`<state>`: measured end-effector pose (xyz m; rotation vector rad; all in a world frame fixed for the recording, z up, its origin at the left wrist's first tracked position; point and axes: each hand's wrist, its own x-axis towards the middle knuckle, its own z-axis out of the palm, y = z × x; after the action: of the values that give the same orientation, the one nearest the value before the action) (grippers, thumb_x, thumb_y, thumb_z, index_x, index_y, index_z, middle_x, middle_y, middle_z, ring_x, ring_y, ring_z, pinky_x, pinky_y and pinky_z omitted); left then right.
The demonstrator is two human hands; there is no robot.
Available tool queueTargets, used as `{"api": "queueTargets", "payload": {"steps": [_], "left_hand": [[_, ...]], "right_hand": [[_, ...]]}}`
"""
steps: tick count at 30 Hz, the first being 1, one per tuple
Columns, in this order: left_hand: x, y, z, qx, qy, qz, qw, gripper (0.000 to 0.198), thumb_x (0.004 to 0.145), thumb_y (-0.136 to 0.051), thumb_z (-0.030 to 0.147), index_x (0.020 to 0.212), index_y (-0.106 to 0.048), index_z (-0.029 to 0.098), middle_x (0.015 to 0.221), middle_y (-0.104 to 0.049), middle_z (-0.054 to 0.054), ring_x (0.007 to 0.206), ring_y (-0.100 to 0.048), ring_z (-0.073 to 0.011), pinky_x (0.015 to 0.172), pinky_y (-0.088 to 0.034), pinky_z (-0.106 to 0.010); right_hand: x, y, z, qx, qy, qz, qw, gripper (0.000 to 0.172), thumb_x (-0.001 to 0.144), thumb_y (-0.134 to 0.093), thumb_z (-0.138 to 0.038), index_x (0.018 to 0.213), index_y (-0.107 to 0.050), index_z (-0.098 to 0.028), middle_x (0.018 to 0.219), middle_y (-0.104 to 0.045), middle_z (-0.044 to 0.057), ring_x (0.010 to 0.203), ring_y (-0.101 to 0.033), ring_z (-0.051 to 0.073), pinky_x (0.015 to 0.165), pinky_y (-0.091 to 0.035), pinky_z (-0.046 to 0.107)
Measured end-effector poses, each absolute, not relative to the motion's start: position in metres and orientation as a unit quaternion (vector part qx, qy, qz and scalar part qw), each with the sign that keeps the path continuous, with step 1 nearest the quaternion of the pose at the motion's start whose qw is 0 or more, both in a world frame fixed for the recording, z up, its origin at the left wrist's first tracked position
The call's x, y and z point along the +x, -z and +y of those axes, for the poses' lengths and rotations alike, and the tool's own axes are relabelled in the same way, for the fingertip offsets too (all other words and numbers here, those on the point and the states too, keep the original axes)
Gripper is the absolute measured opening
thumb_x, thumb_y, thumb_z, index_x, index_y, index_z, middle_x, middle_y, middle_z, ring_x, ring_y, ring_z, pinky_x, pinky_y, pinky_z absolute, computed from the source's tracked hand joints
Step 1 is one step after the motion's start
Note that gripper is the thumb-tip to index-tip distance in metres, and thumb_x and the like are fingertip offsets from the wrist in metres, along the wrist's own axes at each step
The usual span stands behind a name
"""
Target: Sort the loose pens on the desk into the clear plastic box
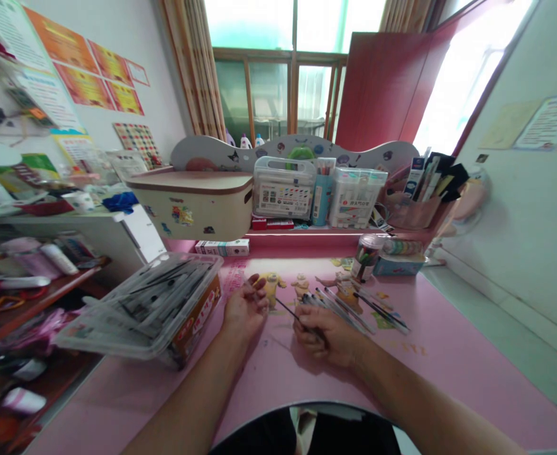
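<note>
Head view: thin, straight, dark rod (286,308)

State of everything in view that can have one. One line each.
Left hand: palm turned up, fingers curled; contents unclear
Right hand: closed around thin dark rod
Thin dark rod: held, one end projecting toward left hand
Clear plastic tray: uncovered, full of pens
Loose pens: lying on desk
Cream bin: lid on
Marker case: upright
Curtain: drawn aside

Plastic box (107,349): is blocking the left.
Loose pens (351,311): are crowding the right.
Pink tabletop (271,379): is leaving room between forearms (195,385).
</note>
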<state>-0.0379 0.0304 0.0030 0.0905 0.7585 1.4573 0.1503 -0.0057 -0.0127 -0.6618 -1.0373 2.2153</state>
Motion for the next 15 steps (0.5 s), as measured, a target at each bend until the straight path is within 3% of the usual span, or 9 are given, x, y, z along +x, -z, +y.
{"api": "queueTargets", "payload": {"steps": [3, 5, 9, 12, 15], "left_hand": [[-0.018, 0.001, 0.015, 0.117, -0.584, 0.306, 0.743, 0.038, 0.059, -0.050, -0.002, 0.090, -0.067, 0.012, 0.081, -0.068, -0.007, 0.056, -0.057, -0.0098, 0.043, -0.042, -0.017], [-0.004, 0.005, 0.006, 0.167, -0.534, 0.291, 0.776, 0.031, 0.066, -0.056, 0.001, 0.092, -0.068, 0.012, 0.085, -0.069, -0.008, 0.062, -0.061, -0.0114, 0.049, -0.048, -0.019], [0.011, 0.011, 0.002, 0.206, -0.528, 0.317, 0.760, 0.006, 0.081, -0.066, 0.017, 0.084, -0.065, 0.011, 0.075, -0.068, -0.007, 0.057, -0.060, -0.0110, 0.047, -0.047, -0.019], [0.006, 0.011, 0.006, 0.160, -0.547, 0.362, 0.738, 0.017, 0.090, -0.056, 0.020, 0.075, -0.059, 0.013, 0.071, -0.066, -0.006, 0.061, -0.064, -0.0145, 0.053, -0.055, -0.025], [-0.003, 0.006, 0.008, 0.109, -0.512, 0.372, 0.766, 0.015, 0.092, -0.054, 0.020, 0.079, -0.057, 0.015, 0.076, -0.068, -0.007, 0.071, -0.070, -0.0195, 0.061, -0.060, -0.034]], "right_hand": [[0.140, 0.012, -0.006, -0.318, -0.749, -0.392, 0.429, 0.029, 0.072, -0.071, -0.031, 0.069, -0.044, -0.021, 0.046, -0.038, -0.011, 0.036, -0.024, 0.003, 0.036, -0.014, 0.019], [0.133, 0.015, -0.006, -0.359, -0.704, -0.395, 0.468, 0.027, 0.072, -0.071, -0.033, 0.068, -0.048, -0.020, 0.049, -0.042, -0.009, 0.039, -0.033, 0.005, 0.039, -0.023, 0.020], [0.126, 0.018, -0.007, -0.383, -0.654, -0.423, 0.497, 0.021, 0.070, -0.070, -0.032, 0.072, -0.054, -0.020, 0.065, -0.056, -0.002, 0.058, -0.051, 0.012, 0.054, -0.040, 0.024], [0.128, 0.017, -0.007, -0.397, -0.621, -0.447, 0.506, 0.008, 0.070, -0.061, -0.021, 0.073, -0.054, -0.021, 0.068, -0.055, -0.001, 0.062, -0.050, 0.014, 0.055, -0.039, 0.025], [0.134, 0.017, -0.006, -0.437, -0.537, -0.489, 0.531, 0.015, 0.067, -0.053, -0.012, 0.076, -0.053, -0.024, 0.071, -0.053, -0.001, 0.064, -0.047, 0.015, 0.054, -0.038, 0.026]]}}
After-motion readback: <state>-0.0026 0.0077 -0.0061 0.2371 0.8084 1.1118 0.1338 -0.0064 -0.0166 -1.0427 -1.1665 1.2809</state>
